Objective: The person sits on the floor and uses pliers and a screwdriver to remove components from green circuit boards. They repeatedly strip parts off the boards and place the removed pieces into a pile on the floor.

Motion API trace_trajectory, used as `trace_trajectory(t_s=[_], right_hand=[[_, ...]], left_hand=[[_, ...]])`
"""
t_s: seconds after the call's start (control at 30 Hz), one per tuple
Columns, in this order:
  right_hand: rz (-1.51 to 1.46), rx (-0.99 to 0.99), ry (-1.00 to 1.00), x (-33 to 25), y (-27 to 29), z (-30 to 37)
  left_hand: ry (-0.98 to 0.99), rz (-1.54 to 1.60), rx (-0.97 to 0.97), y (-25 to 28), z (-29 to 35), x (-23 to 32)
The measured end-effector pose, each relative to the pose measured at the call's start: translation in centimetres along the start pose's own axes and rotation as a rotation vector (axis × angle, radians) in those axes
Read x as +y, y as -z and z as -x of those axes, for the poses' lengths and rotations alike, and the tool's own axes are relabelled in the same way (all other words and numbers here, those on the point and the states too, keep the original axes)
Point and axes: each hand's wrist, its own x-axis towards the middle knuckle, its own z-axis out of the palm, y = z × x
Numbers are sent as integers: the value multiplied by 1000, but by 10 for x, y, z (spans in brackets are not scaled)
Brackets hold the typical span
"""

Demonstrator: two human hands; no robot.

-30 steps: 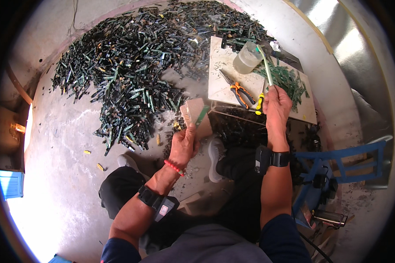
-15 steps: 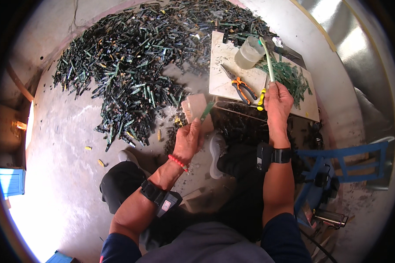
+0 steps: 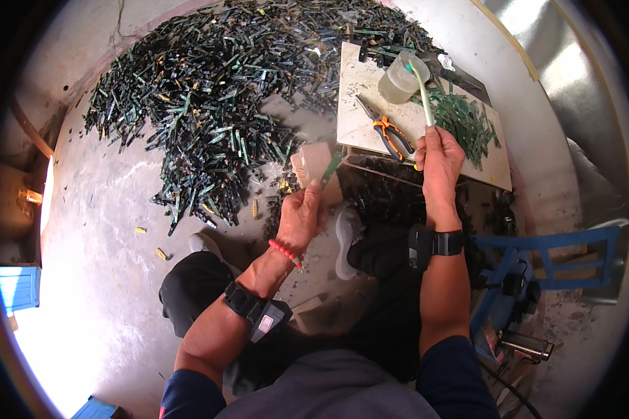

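Note:
My right hand (image 3: 442,157) is closed round the lower handle of a pale toothbrush (image 3: 427,105). Its green-tipped head reaches into the mouth of a translucent plastic cup (image 3: 396,84) of cloudy liquid. My left hand (image 3: 300,220), lower and to the left, pinches a thin green strip (image 3: 333,168) between thumb and fingers, in front of a pinkish block (image 3: 313,160). Orange-and-black pliers (image 3: 387,133) lie on a pale board (image 3: 353,119), left of my right hand. Beside that hand a bit of yellow (image 3: 418,167) shows, mostly hidden.
A large heap of dark and green strips (image 3: 210,119) covers the floor at the far left and middle. More green strips (image 3: 468,129) lie on the board's right side. A blue frame (image 3: 552,255) stands at the right, and a blue box (image 3: 18,288) at the far left.
The toothbrush head has tipped left and down, from beside the cup into its mouth. My right hand has shifted slightly up and now covers most of the yellow-and-black handle.

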Motion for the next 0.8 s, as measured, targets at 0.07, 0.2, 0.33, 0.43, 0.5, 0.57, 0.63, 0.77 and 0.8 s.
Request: trace_trajectory(t_s=[0.07, 0.2, 0.33, 0.43, 0.5, 0.57, 0.63, 0.77, 0.8], right_hand=[[4, 39, 59, -1, 3, 0], [54, 5, 50, -1, 5, -2], [32, -23, 19, 1, 10, -5], [25, -20, 28, 5, 10, -8], [14, -29, 40, 3, 13, -7], [8, 0, 26, 5, 14, -7], [-37, 93, 105, 1, 9, -5], [72, -30, -56, 1, 7, -4], [45, -41, -15, 0, 6, -4]], left_hand=[[17, -23, -2, -1, 1, 5], [0, 0, -3, -2, 0, 3], [0, -21, -2, -4, -2, 1], [-10, -53, 13, -4, -5, -4], [-10, -61, 14, -5, -6, -6], [-3, -47, 2, -6, -7, -7], [1, -90, -10, -7, -7, -5], [0, -67, -15, -13, -8, -4], [-21, -74, -7, -15, -7, -2]])
